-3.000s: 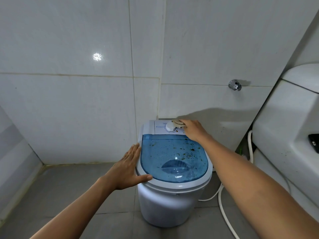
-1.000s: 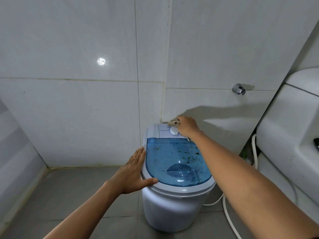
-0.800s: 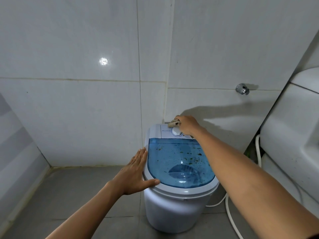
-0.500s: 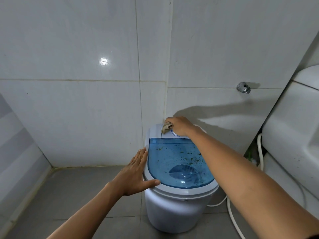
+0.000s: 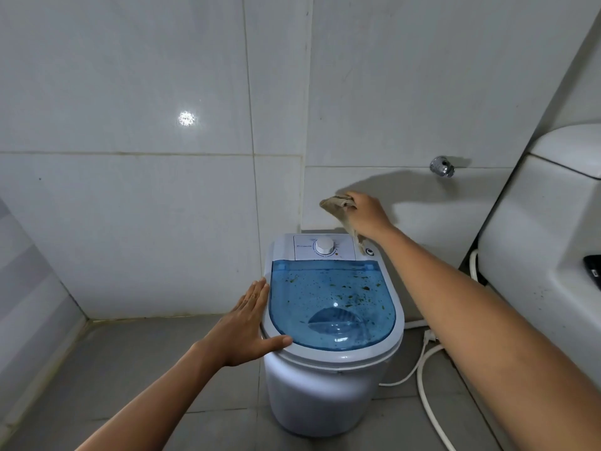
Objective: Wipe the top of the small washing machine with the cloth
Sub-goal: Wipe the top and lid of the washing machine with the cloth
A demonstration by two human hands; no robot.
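The small white plastic washing machine [image 5: 328, 385] stands on the grey tiled floor [image 5: 136, 369], close to the white tiled wall [image 5: 130, 206]. Its translucent blue lid [image 5: 331, 307] is speckled with dark green and brown flecks, thickest toward the back. Behind the lid, a white panel carries a round white dial [image 5: 324, 246] and a small round button [image 5: 369, 251] at the machine's back right corner.

The crumpled beige cloth [image 5: 338, 206] is up in the air above the back of the machine, gripped by the right hand [image 5: 367, 214], whose fingers are curled round it; a tail of the cloth hangs down toward the panel beside the button. The left hand [image 5: 247, 323] lies flat against the machine's left rim, fingers straight and together, thumb spread across the front edge.

To the right of the machine, a white hose [image 5: 426, 385] trails over the floor. Farther right stands a large white appliance [image 5: 546, 239]. A chrome tap fitting [image 5: 441, 166] sticks out of the wall above and right of the machine.
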